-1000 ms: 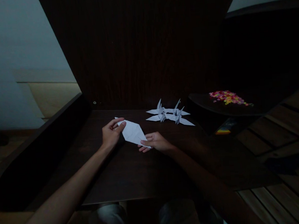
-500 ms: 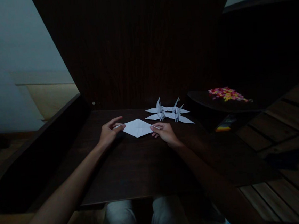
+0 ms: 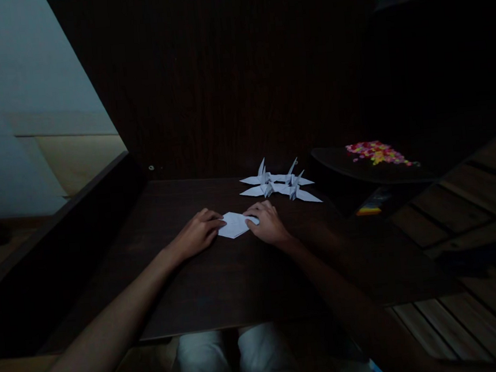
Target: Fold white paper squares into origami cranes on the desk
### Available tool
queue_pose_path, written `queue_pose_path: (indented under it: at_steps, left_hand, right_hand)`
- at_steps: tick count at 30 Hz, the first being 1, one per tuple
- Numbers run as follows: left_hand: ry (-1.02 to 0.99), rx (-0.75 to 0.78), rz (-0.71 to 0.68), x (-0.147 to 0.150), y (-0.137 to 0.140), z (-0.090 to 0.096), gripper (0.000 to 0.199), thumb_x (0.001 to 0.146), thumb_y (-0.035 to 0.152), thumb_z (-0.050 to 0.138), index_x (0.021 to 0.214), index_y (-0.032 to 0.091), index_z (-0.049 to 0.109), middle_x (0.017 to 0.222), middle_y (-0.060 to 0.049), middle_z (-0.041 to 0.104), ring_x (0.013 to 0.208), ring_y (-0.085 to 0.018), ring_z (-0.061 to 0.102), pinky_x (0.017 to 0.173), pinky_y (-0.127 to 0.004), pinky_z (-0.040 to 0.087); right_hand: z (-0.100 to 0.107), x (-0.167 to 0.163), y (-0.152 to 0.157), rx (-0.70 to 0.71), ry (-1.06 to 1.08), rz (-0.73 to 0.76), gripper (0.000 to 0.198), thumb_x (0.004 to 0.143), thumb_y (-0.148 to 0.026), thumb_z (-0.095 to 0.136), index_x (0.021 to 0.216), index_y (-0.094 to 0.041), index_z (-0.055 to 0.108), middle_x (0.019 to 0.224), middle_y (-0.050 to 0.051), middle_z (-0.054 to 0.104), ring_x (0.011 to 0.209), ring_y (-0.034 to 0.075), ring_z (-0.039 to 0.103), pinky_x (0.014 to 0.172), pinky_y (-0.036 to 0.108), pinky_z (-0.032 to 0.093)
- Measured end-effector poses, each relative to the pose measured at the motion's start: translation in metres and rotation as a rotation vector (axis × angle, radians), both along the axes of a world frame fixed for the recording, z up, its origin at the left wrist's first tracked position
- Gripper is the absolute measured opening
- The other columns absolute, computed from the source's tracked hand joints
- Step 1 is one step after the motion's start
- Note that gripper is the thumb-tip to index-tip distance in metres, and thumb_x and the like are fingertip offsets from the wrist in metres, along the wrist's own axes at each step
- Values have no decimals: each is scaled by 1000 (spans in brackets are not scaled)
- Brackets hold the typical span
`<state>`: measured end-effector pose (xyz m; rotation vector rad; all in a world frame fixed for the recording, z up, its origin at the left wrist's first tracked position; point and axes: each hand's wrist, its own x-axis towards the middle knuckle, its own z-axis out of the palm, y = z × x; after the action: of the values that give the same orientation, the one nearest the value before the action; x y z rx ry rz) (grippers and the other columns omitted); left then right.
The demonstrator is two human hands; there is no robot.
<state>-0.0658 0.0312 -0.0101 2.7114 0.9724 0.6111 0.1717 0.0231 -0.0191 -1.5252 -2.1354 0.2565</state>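
Note:
A folded sheet of white paper (image 3: 233,224) lies on the dark table, its middle showing as a small creased diamond. At its left end my left hand (image 3: 200,232) is closed, thumb and fingers on the paper. My right hand (image 3: 267,222) grips the opposite end, the thumb along the edge. Both hands cover the paper's tips. Just behind and to the right stand several white origami cranes (image 3: 274,185), close together with wings spread; neither hand touches them.
A raised dark board (image 3: 61,237) borders the table on the left, and a tall dark panel (image 3: 230,83) rises behind. To the right, a rounded shelf (image 3: 333,164) carries a pile of small pink, red and yellow pieces (image 3: 377,152). Wooden slats (image 3: 451,330) lie at lower right.
Both hands have come closer together and nearer to me, bringing the paper down against the table. Less of the paper shows now between the fingers.

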Motion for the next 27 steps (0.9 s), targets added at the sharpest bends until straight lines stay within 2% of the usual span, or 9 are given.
queue_pose_path:
  at_steps: [3, 8, 13, 19, 23, 27]
  left_hand:
    - [-9, 3, -3, 5, -2, -2, 26, 90, 18, 46, 106, 17, 66, 115, -10, 63, 106, -22, 54, 95, -39, 44]
    - [-16, -3, -16, 9, -3, -1, 25, 91, 22, 45, 104, 17, 66, 117, -10, 64, 106, -22, 56, 95, -40, 44]
    - [-32, -12, 1, 11, -3, -2, 24, 92, 24, 44, 101, 17, 65, 118, -9, 64, 105, -22, 57, 95, -40, 44]
    - [-49, -67, 121, 17, -3, -5, 32, 90, 28, 45, 118, 17, 55, 112, -10, 65, 104, -23, 56, 95, -41, 44]
    - [-59, -84, 144, 18, -4, -4, 39, 90, 28, 45, 126, 17, 49, 120, -10, 61, 108, -24, 54, 97, -41, 43]
    - [-99, -85, 118, 17, -6, -1, 40, 89, 26, 46, 128, 17, 48, 119, -10, 62, 108, -23, 54, 96, -41, 43]
  right_hand:
    - [-2, -6, -1, 24, 7, 33, 17, 85, -23, 57, 95, -21, 71, 104, 8, 65, 104, 25, 47, 88, 41, 37]
    - [-3, -14, -1, 38, -44, 67, 27, 90, -29, 51, 112, -22, 66, 107, 9, 62, 103, 26, 45, 86, 42, 36]
    - [-2, -15, -2, -12, -100, 90, 28, 91, -29, 49, 113, -23, 65, 109, 9, 58, 103, 26, 44, 87, 43, 35]
    - [-1, -16, -2, -47, -12, 72, 27, 89, -24, 52, 113, -20, 62, 109, 9, 59, 105, 25, 45, 88, 41, 35]
    - [0, -18, -1, -41, 46, 70, 23, 86, -20, 55, 108, -21, 62, 107, 7, 61, 104, 24, 46, 88, 41, 35]
    - [1, -16, -2, 1, 74, 88, 13, 84, -18, 56, 92, -21, 66, 100, 6, 63, 100, 23, 48, 86, 39, 36]
